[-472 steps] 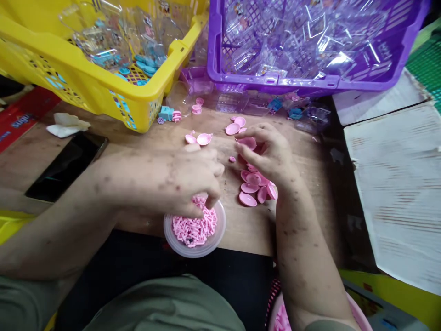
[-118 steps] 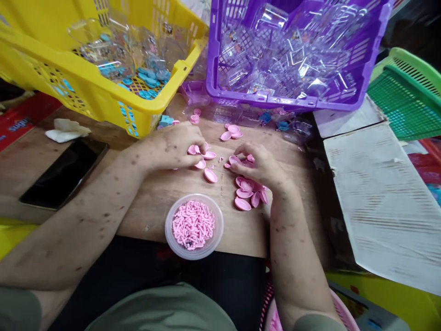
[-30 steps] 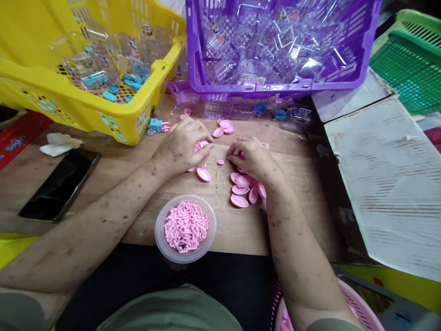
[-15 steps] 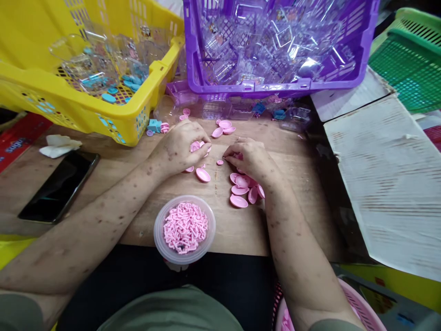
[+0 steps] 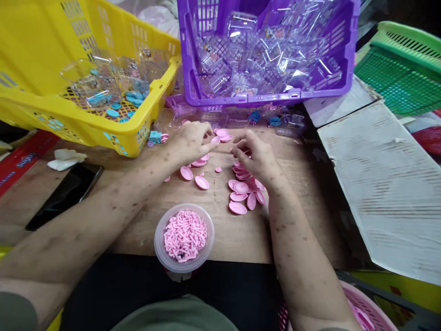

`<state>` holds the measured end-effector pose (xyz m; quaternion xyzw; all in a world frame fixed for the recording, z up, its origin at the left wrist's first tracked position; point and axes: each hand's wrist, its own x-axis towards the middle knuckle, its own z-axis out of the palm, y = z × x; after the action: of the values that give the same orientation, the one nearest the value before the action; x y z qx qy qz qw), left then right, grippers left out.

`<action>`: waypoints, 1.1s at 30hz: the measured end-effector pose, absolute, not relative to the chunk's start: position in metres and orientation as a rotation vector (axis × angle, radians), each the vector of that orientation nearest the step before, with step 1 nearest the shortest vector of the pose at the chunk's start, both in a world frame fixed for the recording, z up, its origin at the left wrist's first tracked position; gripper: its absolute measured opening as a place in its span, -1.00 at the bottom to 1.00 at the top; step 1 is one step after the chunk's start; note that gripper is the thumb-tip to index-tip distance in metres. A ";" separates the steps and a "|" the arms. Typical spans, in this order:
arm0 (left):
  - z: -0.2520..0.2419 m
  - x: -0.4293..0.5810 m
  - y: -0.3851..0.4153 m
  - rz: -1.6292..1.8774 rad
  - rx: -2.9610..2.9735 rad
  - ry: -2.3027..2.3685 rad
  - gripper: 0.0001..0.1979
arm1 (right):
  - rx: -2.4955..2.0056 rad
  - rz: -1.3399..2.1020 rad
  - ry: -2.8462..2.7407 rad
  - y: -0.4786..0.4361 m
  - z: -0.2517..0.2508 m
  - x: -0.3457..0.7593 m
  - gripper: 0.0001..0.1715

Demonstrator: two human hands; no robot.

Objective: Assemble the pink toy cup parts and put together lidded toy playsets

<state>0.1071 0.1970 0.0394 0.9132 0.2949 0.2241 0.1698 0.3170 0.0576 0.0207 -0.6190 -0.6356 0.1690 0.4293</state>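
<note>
My left hand (image 5: 195, 140) reaches over the board with thumb and fingers apart, beside a small group of pink oval dish-like pieces (image 5: 223, 133). Nothing shows in its fingers. Under and below that hand lie more pink ovals (image 5: 186, 173). My right hand (image 5: 257, 156) hovers at a larger pile of pink oval pieces (image 5: 242, 188), its fingers bent and apart, with nothing visible in them. Between the hands is a tiny pink round piece (image 5: 218, 170). Closer to me stands a clear round tub (image 5: 159, 239) filled with small pink stick-like parts (image 5: 186, 235).
Behind stand a yellow basket (image 5: 138, 131) and a purple basket (image 5: 241, 100) holding clear plastic cases. A phone (image 5: 65, 195) and crumpled tissue (image 5: 67, 158) lie left. On the right are a cardboard flap (image 5: 382, 184) and a green basket (image 5: 389, 82). Below sits a pink basket (image 5: 361, 299).
My left hand has moved up and right to the far ovals, uncovering pieces beneath. My right hand has lifted from beside the tiny round piece, its fingers spreading. The view has shifted slightly.
</note>
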 end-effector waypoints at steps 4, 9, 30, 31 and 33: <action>0.035 0.154 0.211 0.321 2.751 0.991 -0.82 | -1.480 0.561 -1.361 0.060 0.021 0.319 -0.60; 0.046 0.141 0.217 0.413 2.782 0.777 -0.91 | -1.386 0.901 -1.168 0.058 0.027 0.320 -0.38; 0.041 0.064 0.168 0.836 1.911 0.318 -0.70 | -1.198 0.866 -1.074 0.056 0.034 0.264 -0.49; 0.042 0.063 0.167 0.871 1.955 0.315 -0.75 | -1.198 0.840 -1.093 0.055 0.035 0.262 -0.52; 0.044 0.064 0.165 0.929 1.995 0.297 -0.79 | -1.187 0.802 -1.107 0.055 0.036 0.258 -0.54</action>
<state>0.0637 0.1650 0.0435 0.8049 0.1199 0.3746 0.4442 0.2576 0.0545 0.0357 -0.5158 -0.4811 0.3485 0.6172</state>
